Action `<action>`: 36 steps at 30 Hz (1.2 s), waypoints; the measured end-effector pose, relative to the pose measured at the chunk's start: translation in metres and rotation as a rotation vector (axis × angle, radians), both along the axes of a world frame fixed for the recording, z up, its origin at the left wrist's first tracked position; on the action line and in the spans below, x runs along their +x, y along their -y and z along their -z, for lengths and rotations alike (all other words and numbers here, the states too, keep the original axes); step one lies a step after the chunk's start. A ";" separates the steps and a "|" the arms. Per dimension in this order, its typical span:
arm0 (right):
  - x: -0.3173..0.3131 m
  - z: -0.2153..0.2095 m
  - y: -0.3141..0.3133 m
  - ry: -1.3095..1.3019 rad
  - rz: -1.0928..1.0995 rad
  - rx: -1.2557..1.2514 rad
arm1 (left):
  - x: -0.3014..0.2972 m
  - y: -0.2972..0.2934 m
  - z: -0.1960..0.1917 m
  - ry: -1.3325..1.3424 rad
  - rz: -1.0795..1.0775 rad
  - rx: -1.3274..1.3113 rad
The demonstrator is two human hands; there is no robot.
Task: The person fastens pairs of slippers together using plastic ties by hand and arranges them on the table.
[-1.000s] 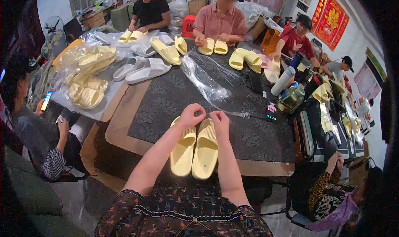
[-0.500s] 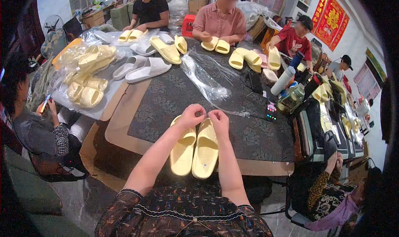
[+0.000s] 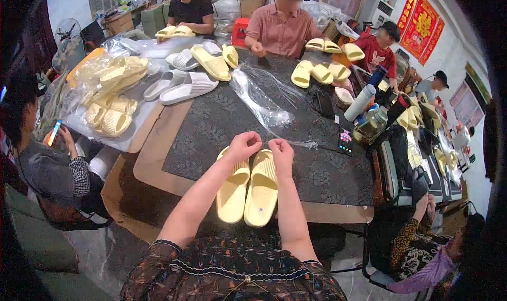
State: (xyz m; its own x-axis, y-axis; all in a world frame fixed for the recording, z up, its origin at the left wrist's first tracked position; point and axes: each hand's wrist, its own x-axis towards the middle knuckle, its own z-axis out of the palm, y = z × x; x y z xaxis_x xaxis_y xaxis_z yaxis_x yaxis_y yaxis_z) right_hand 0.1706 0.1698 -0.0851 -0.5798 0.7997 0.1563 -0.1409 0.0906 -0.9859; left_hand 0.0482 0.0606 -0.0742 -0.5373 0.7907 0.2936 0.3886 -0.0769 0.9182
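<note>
Head view: 2 hands (image 3: 244, 147) (image 3: 281, 152) apparently pinch film over 2 yellow slippers (image 3: 248, 190).

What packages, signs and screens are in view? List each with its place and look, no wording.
Clear plastic bag: crumpled on the dark table beyond the hands, see-through and glossy.
Bagged slippers: heap at table's left edge, yellow pairs in clear wrap.
Phone on table: right of the hands, dark slab, lit multicoloured screen.
Phone in a person's hand: far left, bluish glowing screen.
Red wall hangings: upper right wall, red with gold figures.
</note>
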 end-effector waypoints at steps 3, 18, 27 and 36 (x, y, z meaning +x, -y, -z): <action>-0.003 -0.001 0.001 0.004 -0.075 0.044 | -0.002 0.001 0.003 -0.014 -0.008 0.005; -0.001 -0.002 0.006 0.010 -0.096 -0.002 | -0.003 0.002 0.003 0.023 0.004 0.053; 0.001 -0.001 0.004 -0.009 -0.067 0.018 | -0.002 0.002 0.001 -0.013 -0.021 -0.004; -0.003 0.006 0.002 -0.021 -0.086 0.052 | -0.001 0.000 0.001 -0.050 -0.049 0.014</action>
State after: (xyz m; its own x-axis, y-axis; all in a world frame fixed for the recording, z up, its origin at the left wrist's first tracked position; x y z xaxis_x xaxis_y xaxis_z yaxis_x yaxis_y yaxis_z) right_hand 0.1676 0.1682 -0.0909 -0.6421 0.7375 0.2092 -0.1708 0.1285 -0.9769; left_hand 0.0468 0.0602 -0.0753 -0.5594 0.7596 0.3317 0.4375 -0.0693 0.8965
